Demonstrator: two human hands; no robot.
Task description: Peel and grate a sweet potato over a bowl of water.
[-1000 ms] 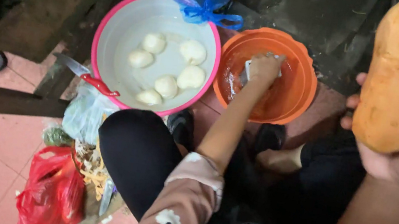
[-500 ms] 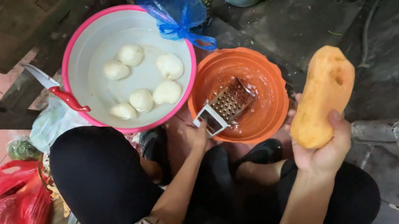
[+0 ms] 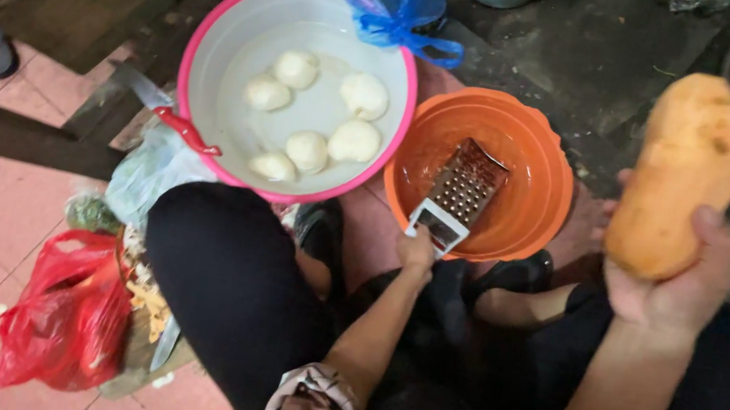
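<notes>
Head view. Left hand [image 3: 418, 249] closed on handle of metal grater [image 3: 459, 195], propped in orange basin [image 3: 544, 182]. Right hand [image 3: 677, 282] clamped around peeled orange tuber [image 3: 683, 176], raised right of basin, ungrated. Basin apparently without shreds; five white peeled pieces [image 3: 313, 116] afloat in pink-rimmed bowl [image 3: 213, 48]. Tuber's kind uncertain; red bag [image 3: 70, 318] contents hidden.

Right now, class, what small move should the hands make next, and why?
Probably lower the right hand so the peeled orange root meets the grater. The left hand already props the grater in the orange bowl, while the root is held apart from it.
</notes>
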